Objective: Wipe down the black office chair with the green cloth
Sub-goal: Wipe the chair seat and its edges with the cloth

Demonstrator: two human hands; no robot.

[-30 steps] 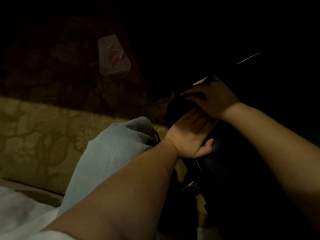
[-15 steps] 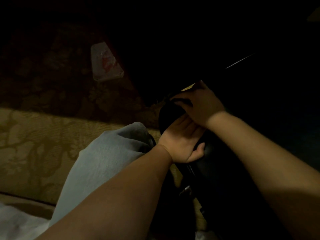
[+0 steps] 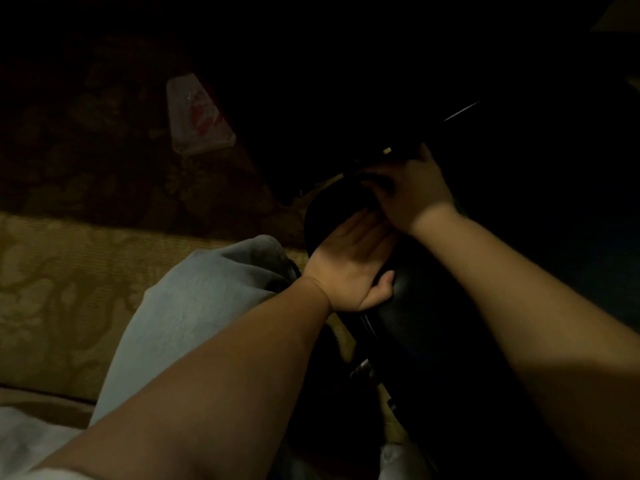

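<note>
Black chair (image 3: pixel 433 323), grey trouser leg (image 3: pixel 194 306), gold floral-patterned carpet (image 3: pixel 69 271).

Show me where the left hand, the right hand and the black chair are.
left hand (image 3: pixel 349 261): head view, on the back of the hand.
right hand (image 3: pixel 412 195): head view, on the back of the hand.
black chair (image 3: pixel 436 313): head view, on its shiny padded surface.

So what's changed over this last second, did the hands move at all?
Barely. The right hand edged slightly rightward, away from the left hand, along the black chair. Left hand stayed flat on the chair; nothing visibly taken or released. The cloth is lost in the dark.
</note>
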